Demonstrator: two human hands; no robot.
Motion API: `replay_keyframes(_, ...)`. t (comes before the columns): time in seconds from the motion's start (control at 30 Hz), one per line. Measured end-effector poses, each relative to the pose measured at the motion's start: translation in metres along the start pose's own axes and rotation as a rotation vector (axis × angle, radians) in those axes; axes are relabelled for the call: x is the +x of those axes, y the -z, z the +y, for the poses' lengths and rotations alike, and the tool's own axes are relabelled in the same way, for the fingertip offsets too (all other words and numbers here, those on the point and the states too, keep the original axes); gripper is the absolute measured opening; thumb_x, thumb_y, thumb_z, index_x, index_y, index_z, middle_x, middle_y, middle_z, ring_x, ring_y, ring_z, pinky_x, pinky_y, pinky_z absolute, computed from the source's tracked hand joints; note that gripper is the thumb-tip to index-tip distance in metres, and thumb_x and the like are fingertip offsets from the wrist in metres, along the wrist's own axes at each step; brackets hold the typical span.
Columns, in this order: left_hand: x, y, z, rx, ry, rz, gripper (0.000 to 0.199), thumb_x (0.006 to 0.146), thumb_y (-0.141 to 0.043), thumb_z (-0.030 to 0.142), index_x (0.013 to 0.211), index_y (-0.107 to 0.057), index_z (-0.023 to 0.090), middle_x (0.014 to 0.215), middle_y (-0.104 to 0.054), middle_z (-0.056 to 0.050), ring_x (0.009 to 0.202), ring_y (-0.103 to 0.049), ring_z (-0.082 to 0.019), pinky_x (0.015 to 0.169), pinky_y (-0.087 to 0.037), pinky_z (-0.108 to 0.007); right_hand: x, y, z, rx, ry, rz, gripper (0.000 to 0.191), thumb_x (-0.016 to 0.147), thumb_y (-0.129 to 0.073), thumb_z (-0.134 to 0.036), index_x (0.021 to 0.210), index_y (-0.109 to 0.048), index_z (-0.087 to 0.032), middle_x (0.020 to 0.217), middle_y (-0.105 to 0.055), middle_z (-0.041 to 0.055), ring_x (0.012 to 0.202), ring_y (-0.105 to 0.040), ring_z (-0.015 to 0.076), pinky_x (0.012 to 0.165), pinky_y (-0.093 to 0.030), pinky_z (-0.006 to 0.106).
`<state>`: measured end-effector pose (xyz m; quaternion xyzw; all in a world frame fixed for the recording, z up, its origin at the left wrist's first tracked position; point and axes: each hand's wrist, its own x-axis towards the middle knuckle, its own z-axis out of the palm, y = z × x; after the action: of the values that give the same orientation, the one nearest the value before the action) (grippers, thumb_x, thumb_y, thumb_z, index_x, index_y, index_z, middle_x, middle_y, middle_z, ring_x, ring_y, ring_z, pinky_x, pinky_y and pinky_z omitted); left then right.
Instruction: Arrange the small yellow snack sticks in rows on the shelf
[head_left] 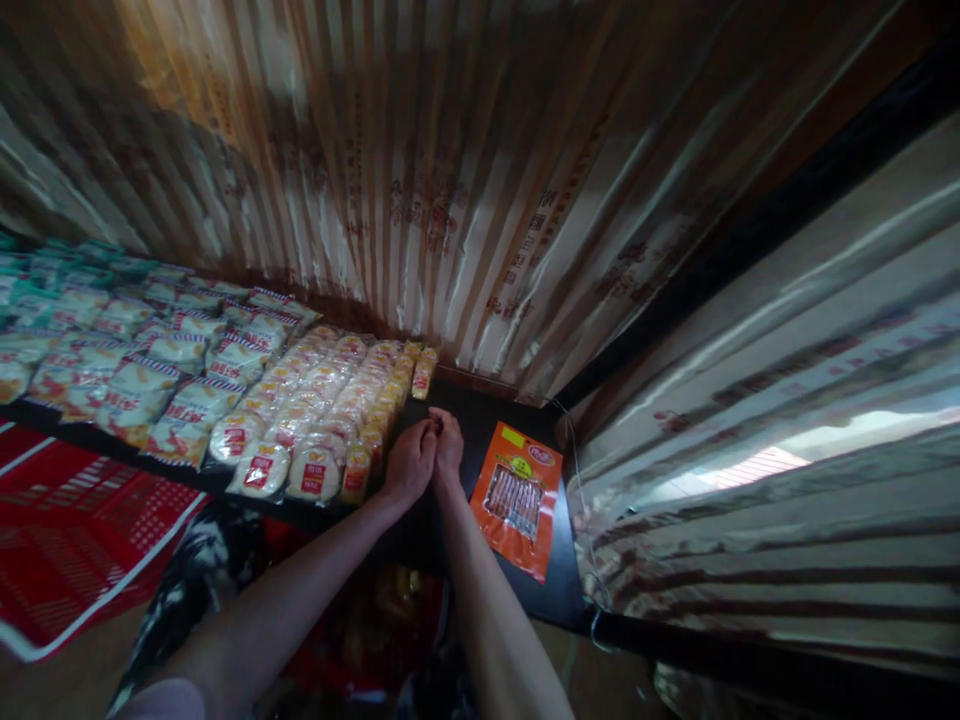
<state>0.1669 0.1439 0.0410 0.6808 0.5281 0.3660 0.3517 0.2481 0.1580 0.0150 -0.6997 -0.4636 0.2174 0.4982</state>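
My left hand (411,460) and my right hand (448,445) meet over the black shelf (480,405), with their fingers curled in and pressed together. What they hold, if anything, is hidden. To the left lie rows of round white packs (315,470), edged by a row of small yellow packs (356,473). One yellow pack (424,373) lies at the back, just beyond my fingers. An orange bag with a clear window (517,500) rests flat on the shelf, right of my right hand.
Blue-and-white bags (195,410) and green bags (45,270) fill the shelf farther left. A red basket (82,530) stands below at left. Printed plastic sheeting (420,180) hangs behind. A dark bar (750,230) and a thin cord (581,490) are at the right.
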Motion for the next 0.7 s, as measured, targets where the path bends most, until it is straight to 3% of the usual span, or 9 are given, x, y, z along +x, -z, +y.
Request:
replay_keyframes(0.17, -0.031, 0.003, -0.003, -0.002, -0.058, 0.024, 0.031, 0.087, -0.036, 0.024, 0.106, -0.058, 0.015, 0.108, -0.065, -0.011, 0.101, -0.059, -0.019, 0.093, -0.045, -0.036, -0.033, 0.012, -0.006, -0.014, 0.014, -0.021, 0.035, 0.071, -0.04, -0.013, 0.094, -0.065, -0.016, 0.094, -0.064, 0.0059, 0.088, -0.058, 0.0155, 0.082, -0.043, 0.026)
replay_keyframes(0.37, -0.083, 0.021, -0.01, -0.073, -0.157, 0.045, 0.03, 0.088, -0.037, 0.029, 0.109, -0.055, 0.018, 0.112, -0.06, -0.01, 0.106, -0.056, -0.018, 0.096, -0.044, -0.037, -0.086, 0.022, -0.014, 0.023, 0.065, -0.016, 0.033, 0.072, -0.039, -0.013, 0.093, -0.064, -0.017, 0.09, -0.064, 0.0053, 0.085, -0.058, 0.0159, 0.08, -0.045, 0.027)
replay_keyframes(0.7, -0.167, 0.052, -0.031, -0.015, -0.251, -0.088, 0.039, 0.088, -0.033, 0.032, 0.117, -0.051, 0.014, 0.115, -0.052, -0.013, 0.109, -0.052, -0.021, 0.098, -0.042, -0.038, -0.182, 0.032, -0.021, 0.033, 0.172, -0.079, 0.03, 0.077, -0.039, -0.011, 0.095, -0.062, -0.019, 0.092, -0.062, 0.0059, 0.088, -0.057, 0.0172, 0.079, -0.047, 0.03)
